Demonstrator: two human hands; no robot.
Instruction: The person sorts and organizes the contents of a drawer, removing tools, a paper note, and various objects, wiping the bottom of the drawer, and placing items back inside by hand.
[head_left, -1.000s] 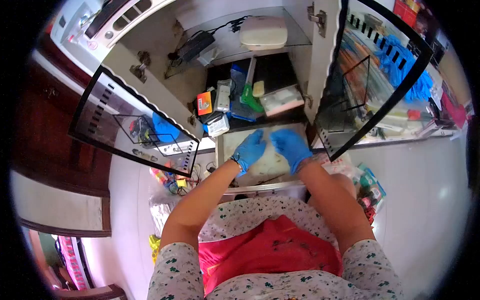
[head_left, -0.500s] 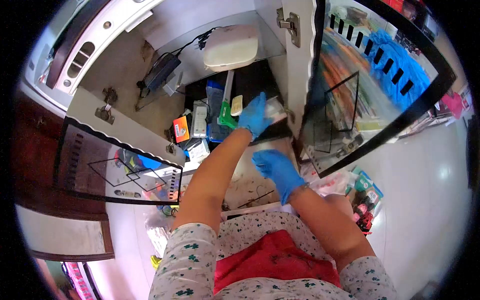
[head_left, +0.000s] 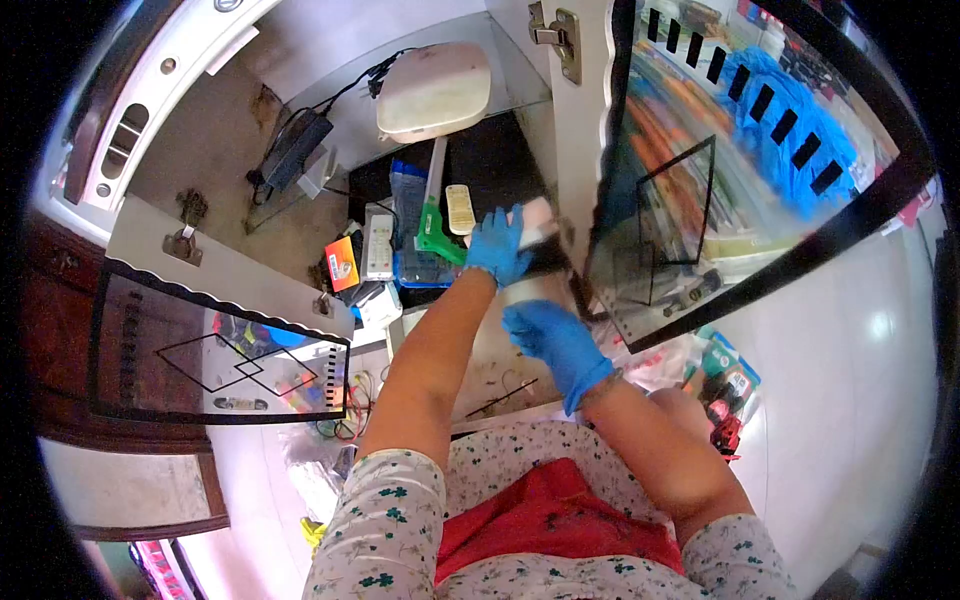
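Note:
My left hand [head_left: 499, 247], in a blue glove, reaches into the open cabinet. Its fingers grip a small pale pinkish box [head_left: 535, 218], partly hidden by the hand and blurred. Closer to my body, my right hand [head_left: 556, 345], also gloved in blue, is curled closed; whatever may be inside it is hidden. Left of my left hand lie a tool with a green handle [head_left: 434, 232] and a cream remote control [head_left: 460, 210]. Farther left are a white remote control [head_left: 379, 247] and an orange packet [head_left: 342, 263].
A white rounded case [head_left: 435, 92] and a black power adapter [head_left: 295, 150] sit deeper in the cabinet. Glass doors stand open at left [head_left: 220, 350] and right [head_left: 690, 240]. Packaged items [head_left: 725, 385] lie on the floor to the right.
My left hand has drawn slightly toward me, and the pale box now shows turned under its fingers. The view has shifted a little. My right hand stays nearly in place.

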